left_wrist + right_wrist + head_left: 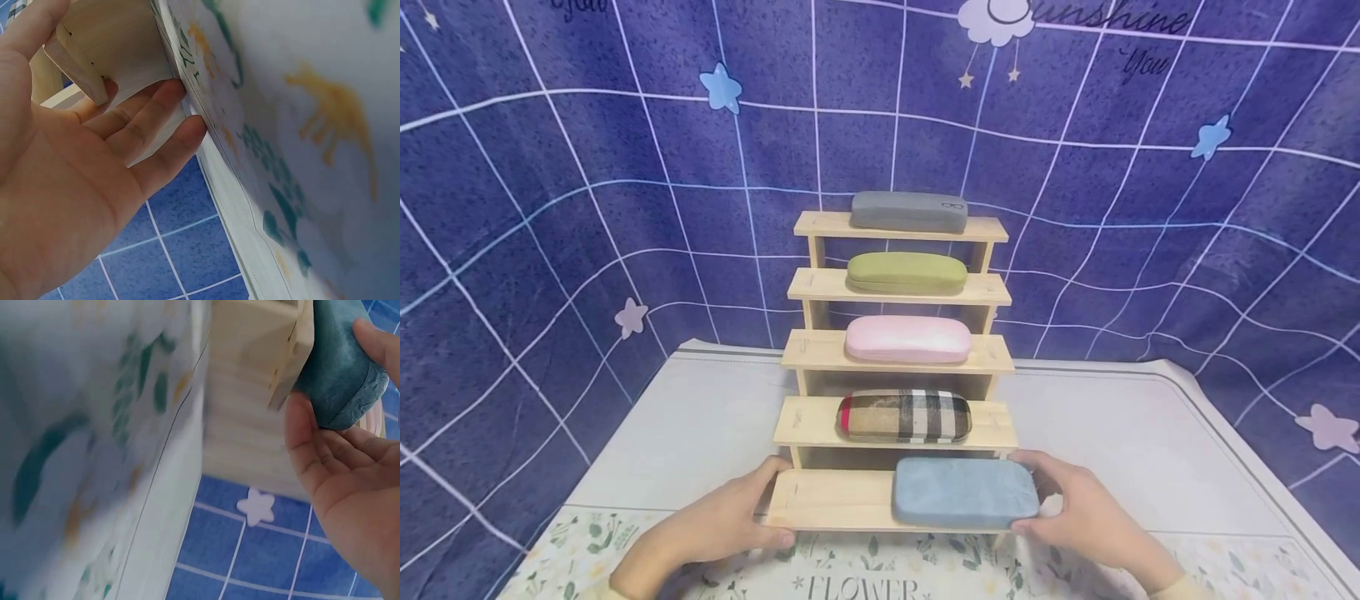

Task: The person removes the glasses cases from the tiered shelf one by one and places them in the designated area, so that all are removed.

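A light wooden stepped rack (pixel 831 500) carries glasses cases, one on each step. On the lowest step, towards its right end, lies a light blue glasses case (pixel 966 492). My right hand (pixel 1078 508) holds the blue case by its right end; the right wrist view shows the thumb on one side and fingers (pixel 303 437) on the other. At the opposite end of that step my left hand (pixel 722 512) grips the board's end (pixel 75 69), thumb at the front edge and index finger at the back. Its other fingers (pixel 169 153) extend beside the rack, near the tabletop.
Higher steps bear a plaid case (pixel 904 416), a pink case (pixel 907 339), a green case (pixel 907 273) and a grey case (pixel 909 212). The rack stands on a white table (pixel 707 425) with a floral cloth (pixel 587 550) in front. Behind hangs a blue grid-patterned curtain (pixel 700 208).
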`<state>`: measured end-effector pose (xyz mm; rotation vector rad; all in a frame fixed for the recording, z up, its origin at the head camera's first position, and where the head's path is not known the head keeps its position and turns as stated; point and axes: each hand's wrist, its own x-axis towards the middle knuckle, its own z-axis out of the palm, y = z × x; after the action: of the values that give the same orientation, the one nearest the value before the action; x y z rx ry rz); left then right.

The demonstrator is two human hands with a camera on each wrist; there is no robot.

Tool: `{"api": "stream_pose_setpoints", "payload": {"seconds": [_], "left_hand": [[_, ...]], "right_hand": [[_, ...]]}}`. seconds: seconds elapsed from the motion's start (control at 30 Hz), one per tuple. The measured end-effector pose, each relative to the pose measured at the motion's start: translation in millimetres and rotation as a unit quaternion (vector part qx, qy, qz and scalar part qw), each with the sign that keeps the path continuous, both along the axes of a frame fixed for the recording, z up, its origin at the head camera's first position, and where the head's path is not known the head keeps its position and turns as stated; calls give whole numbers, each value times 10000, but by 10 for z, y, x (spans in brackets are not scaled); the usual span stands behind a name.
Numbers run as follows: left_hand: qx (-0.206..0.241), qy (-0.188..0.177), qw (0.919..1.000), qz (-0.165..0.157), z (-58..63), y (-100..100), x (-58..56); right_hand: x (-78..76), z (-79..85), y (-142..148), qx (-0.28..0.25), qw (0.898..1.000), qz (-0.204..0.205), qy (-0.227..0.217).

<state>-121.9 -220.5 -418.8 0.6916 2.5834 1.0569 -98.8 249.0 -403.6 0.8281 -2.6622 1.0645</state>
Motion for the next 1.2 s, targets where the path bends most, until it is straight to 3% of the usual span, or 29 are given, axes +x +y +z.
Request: {"api": "stream_pose_setpoints", "payload": {"seconds": [0.2, 0.33, 0.43, 0.73, 1.0, 1.2], "left_hand": [[21, 0, 10000, -30, -1, 1, 6], [20, 48, 9999, -91, 0, 16, -8], [22, 31, 9999, -127, 2, 28, -16], [27, 16, 9999, -143, 10, 39, -17], [-66, 50, 9999, -71, 45, 32, -18], [-65, -34, 10000, 2, 40, 16, -5]], "right_hand": [[45, -13, 179, -72, 9993, -285, -228], [80, -37, 298, -212, 9991, -353, -113], [108, -57, 389, -262, 9990, -356, -100], [153, -101, 713, -316, 9973, -202, -628], [190, -118, 944, 88, 9998, -140, -118], [230, -53, 1086, 269, 9960, -320, -794]]}}
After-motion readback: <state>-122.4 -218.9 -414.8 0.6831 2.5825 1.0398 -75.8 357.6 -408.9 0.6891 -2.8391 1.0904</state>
